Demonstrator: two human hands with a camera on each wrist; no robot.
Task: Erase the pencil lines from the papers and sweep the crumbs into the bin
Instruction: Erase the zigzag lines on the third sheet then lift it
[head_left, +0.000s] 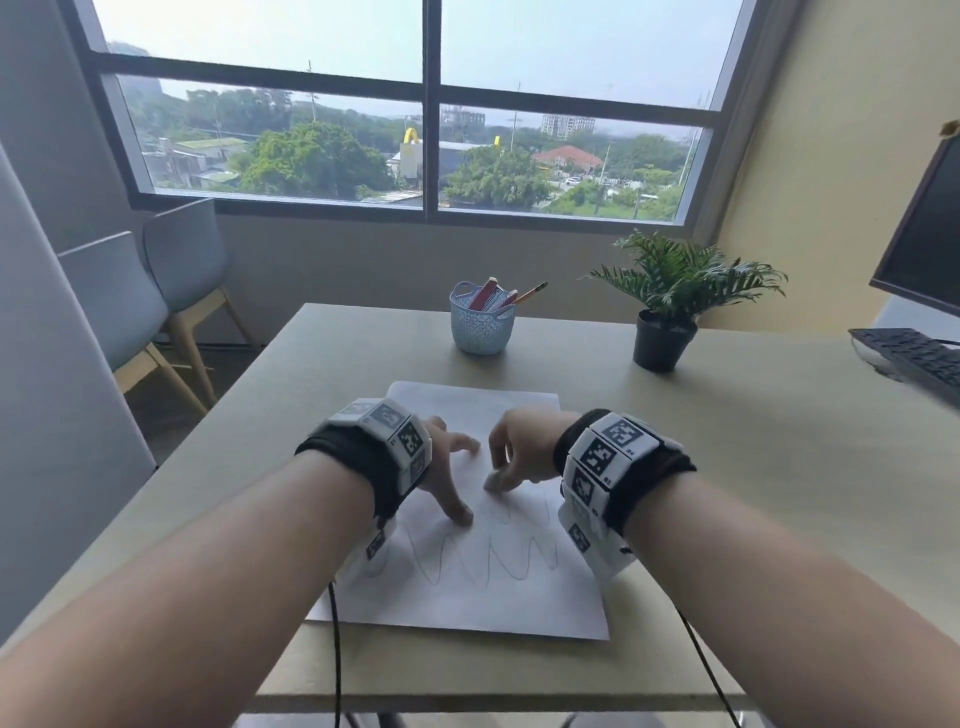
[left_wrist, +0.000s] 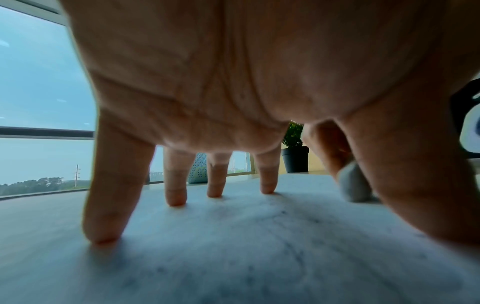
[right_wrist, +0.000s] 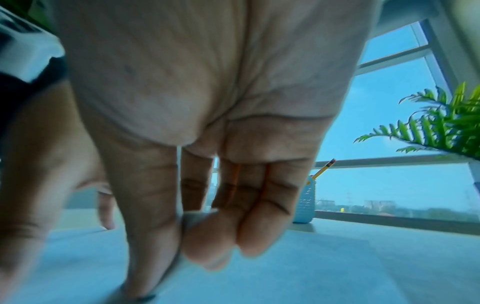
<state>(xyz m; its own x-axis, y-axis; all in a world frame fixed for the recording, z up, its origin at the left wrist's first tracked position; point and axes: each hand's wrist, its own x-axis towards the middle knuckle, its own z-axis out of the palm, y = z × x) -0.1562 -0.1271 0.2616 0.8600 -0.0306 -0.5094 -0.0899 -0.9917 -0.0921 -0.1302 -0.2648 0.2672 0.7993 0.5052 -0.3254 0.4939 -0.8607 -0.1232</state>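
A white sheet of paper (head_left: 467, 597) with a zigzag pencil line lies on the beige table (head_left: 727, 467), with a second sheet's far edge (head_left: 467, 395) showing beneath it. My left hand (head_left: 452, 467) presses the paper with spread, straight fingertips (left_wrist: 176, 197). My right hand (head_left: 519, 457) pinches a small grey-white eraser (head_left: 493, 480) and holds it down on the paper just right of the left thumb. In the left wrist view the eraser (left_wrist: 353, 185) touches the sheet. In the right wrist view the eraser (right_wrist: 192, 220) is mostly hidden between the fingers.
A light blue perforated basket (head_left: 480, 325) holding pencils and red items stands at the table's far middle. A potted fern (head_left: 665, 312) stands to its right. A keyboard (head_left: 914, 358) and monitor (head_left: 930, 234) are at far right. Two chairs (head_left: 156, 301) stand left of the table.
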